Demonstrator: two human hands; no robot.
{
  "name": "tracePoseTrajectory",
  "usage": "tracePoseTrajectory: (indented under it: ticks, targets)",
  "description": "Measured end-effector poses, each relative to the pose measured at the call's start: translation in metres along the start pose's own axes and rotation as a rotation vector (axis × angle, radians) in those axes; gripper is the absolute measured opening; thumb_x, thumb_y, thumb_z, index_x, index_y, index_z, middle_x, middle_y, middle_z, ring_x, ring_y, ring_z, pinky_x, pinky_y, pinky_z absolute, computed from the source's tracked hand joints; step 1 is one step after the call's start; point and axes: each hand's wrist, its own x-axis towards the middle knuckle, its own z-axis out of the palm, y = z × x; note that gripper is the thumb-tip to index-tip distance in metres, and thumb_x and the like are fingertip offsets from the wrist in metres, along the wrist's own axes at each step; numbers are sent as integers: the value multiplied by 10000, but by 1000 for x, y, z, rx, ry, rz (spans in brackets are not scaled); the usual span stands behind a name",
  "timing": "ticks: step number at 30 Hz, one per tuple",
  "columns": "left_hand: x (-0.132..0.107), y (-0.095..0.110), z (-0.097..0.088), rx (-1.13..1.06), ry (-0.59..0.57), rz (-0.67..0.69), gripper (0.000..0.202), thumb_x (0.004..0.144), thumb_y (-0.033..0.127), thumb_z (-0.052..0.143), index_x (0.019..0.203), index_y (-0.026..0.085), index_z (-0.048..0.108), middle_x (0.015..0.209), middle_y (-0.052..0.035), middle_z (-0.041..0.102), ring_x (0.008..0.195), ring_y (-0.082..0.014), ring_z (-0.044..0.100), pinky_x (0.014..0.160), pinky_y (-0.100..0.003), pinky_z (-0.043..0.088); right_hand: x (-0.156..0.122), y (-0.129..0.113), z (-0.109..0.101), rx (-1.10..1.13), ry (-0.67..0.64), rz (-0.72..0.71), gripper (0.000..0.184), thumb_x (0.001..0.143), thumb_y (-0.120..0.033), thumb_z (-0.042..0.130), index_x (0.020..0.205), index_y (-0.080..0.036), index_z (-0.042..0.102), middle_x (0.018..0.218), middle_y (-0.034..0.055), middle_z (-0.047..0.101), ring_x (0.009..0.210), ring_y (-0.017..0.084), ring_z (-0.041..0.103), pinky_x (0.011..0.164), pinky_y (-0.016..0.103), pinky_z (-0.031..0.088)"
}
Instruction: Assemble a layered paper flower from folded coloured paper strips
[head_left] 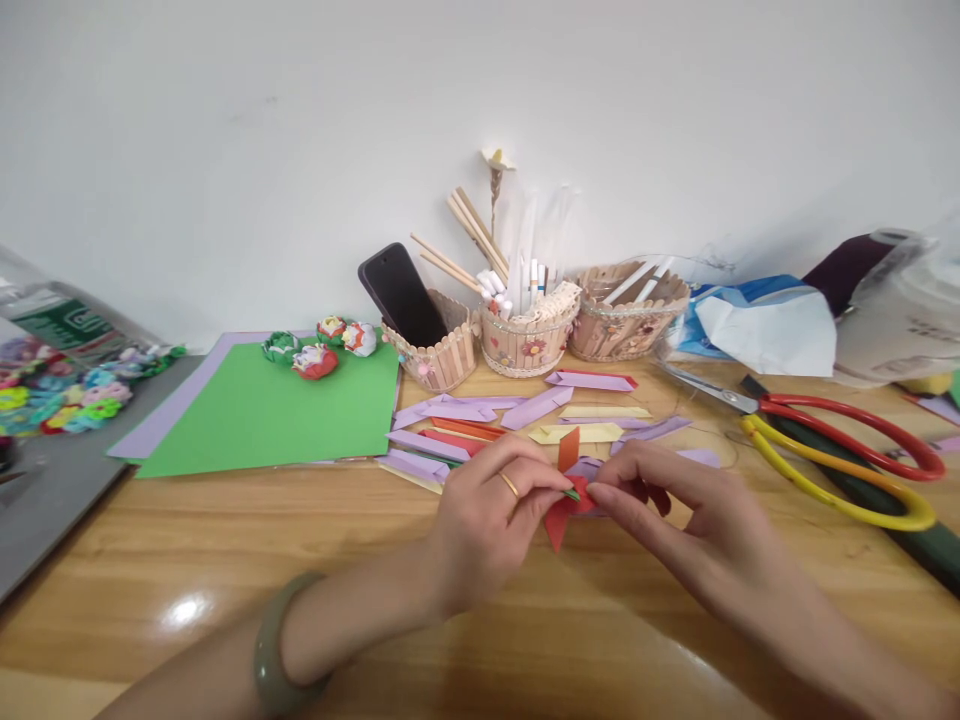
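My left hand and my right hand meet over the wooden table, both pinching a small folded paper piece made of red, orange and purple strips. The left hand wears a ring and a green bangle sits on that wrist. Fingers of both hands are closed on the piece from either side. Several loose folded paper strips, purple, red and yellow, lie just behind the hands.
A green sheet on purple paper lies at left with small paper flowers. Stick baskets hold a phone, sticks and pens. Scissors with red and yellow handles lie right. A white appliance is far right.
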Motion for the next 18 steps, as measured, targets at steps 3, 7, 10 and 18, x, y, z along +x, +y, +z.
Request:
tracePoseTrajectory:
  ticks: [3, 7, 10, 18]
  targets:
    - [-1, 1, 0, 45, 6, 29, 90, 819, 105, 528, 832, 149, 606, 760, -33, 586, 690, -102, 574, 617, -212, 498, 1, -2, -2, 2, -34, 41, 216, 856, -326, 504, 699, -209, 595, 612, -6, 586, 542, 121, 494, 470, 231, 375]
    - [-2, 2, 0, 69, 1, 36, 90, 820, 101, 523, 828, 138, 604, 760, -43, 596, 693, -106, 578, 625, -216, 500, 1, -2, -2, 42, -48, 37, 233, 852, -317, 510, 662, -200, 575, 616, -8, 584, 559, 119, 505, 503, 228, 390]
    - [-2, 2, 1, 68, -11, 8, 91, 831, 116, 514, 825, 140, 601, 761, -45, 607, 703, -109, 591, 636, -214, 506, 1, 0, -2, 57, -47, 36, 240, 856, -317, 503, 656, -195, 559, 604, -12, 570, 551, 113, 499, 499, 222, 388]
    - [-3, -1, 1, 79, -67, -50, 108, 858, 128, 461, 822, 158, 559, 767, -48, 647, 734, -131, 612, 666, -243, 515, 4, 9, -7, 29, -115, 71, 271, 858, -366, 488, 680, -187, 589, 624, 3, 601, 568, 127, 518, 509, 232, 398]
